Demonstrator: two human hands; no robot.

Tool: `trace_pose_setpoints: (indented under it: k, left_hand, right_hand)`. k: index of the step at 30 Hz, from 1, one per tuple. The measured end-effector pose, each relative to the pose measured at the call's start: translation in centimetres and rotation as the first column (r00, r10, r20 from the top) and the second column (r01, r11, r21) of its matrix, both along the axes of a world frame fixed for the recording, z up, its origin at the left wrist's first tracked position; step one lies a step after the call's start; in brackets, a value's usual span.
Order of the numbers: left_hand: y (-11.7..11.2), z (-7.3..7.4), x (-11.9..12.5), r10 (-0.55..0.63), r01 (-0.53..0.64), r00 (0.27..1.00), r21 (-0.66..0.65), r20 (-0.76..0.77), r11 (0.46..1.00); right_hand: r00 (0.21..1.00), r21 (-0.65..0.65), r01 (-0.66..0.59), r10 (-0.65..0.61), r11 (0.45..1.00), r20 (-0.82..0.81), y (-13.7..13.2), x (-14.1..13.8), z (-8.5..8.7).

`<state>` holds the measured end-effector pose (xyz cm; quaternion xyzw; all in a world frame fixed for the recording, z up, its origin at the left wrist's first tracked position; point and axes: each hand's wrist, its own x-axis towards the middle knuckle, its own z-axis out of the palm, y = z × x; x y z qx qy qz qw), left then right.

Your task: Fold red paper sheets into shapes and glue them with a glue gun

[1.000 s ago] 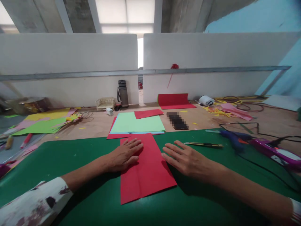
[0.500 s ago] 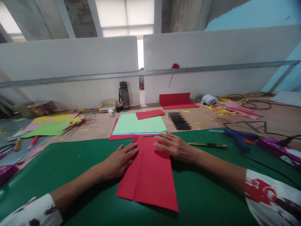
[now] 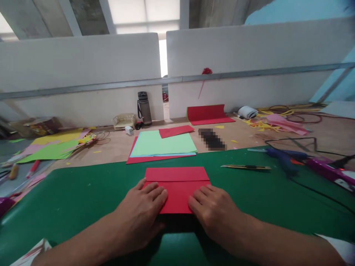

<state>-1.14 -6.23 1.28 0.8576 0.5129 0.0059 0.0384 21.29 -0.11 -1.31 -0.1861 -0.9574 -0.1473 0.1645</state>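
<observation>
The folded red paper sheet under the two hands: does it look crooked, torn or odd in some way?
Nothing stands out. The folded red paper sheet lies square on the green cutting mat, its fold edges parallel, no tear visible. The left hand and the right hand press flat on its near part.

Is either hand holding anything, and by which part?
Nothing is gripped: the left hand and right hand lie flat on the red paper's near corners.
</observation>
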Motion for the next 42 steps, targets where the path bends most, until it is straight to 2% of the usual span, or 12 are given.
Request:
trace_pose_setpoints:
  k: [5,11,14,16,18,20,23,25,28,31,38,42]
  left_hand:
    - [0.6,-2.4,-0.6,-0.044,0.042,0.997,-0.025,-0.057,0.999]
    - [0.3,-0.9,-1.1,0.004,0.012,0.976,-0.075,0.216,0.997]
    - [0.6,-0.4,-1.2,0.08,-0.05,0.947,-0.1,0.312,0.994]
    - [1.1,-0.4,-1.3,0.173,-0.128,0.931,-0.158,0.32,0.979]
    - [1.5,-0.6,-1.4,0.283,-0.234,0.922,-0.204,0.265,0.951]
    - [1.9,-0.9,-1.5,0.338,-0.313,0.922,-0.153,0.188,0.937]
    - [2.3,-1.6,-1.7,0.288,-0.292,0.954,0.039,0.083,0.956]
    - [2.6,-1.9,-1.6,0.231,-0.233,0.972,0.157,0.033,0.96]
    - [3.2,-2.3,-1.2,0.091,-0.09,0.996,0.182,0.002,0.979]
    - [3.5,-2.6,-0.2,-0.039,0.039,0.999,0.005,0.011,0.999]
    - [3.0,-3.9,1.1,-0.035,0.052,0.995,-0.177,0.099,0.983]
    - [3.0,-3.5,1.1,-0.061,0.087,0.992,-0.237,0.113,0.968]
  right_hand:
    - [0.994,-0.359,0.088,-0.059,0.929,0.089,1.1,1.9,0.5]
    - [0.988,-0.693,0.138,-0.144,0.707,0.05,1.8,3.4,2.3]
    - [0.976,-0.798,0.171,-0.212,0.577,0.056,2.4,2.9,2.8]
    - [0.967,-0.824,0.191,-0.248,0.534,0.063,3.1,2.5,2.7]
    - [0.96,-0.791,0.215,-0.274,0.572,0.063,3.8,2.2,2.4]
    - [0.957,-0.699,0.239,-0.287,0.674,0.051,4.4,2.0,1.9]
    - [0.964,-0.521,0.229,-0.266,0.822,0.003,5.0,2.0,1.0]
    - [0.976,-0.473,0.187,-0.218,0.861,-0.011,5.4,2.0,0.5]
    - [0.986,-0.52,0.143,-0.165,0.842,0.005,6.1,1.8,0.1]
    - [0.983,-0.548,0.169,-0.181,0.819,0.033,6.8,1.5,0.1]
    - [0.971,-0.568,0.222,-0.234,0.792,0.052,6.9,1.4,0.0]
    - [0.976,-0.549,0.184,-0.22,0.815,0.002,7.0,1.5,-1.0]
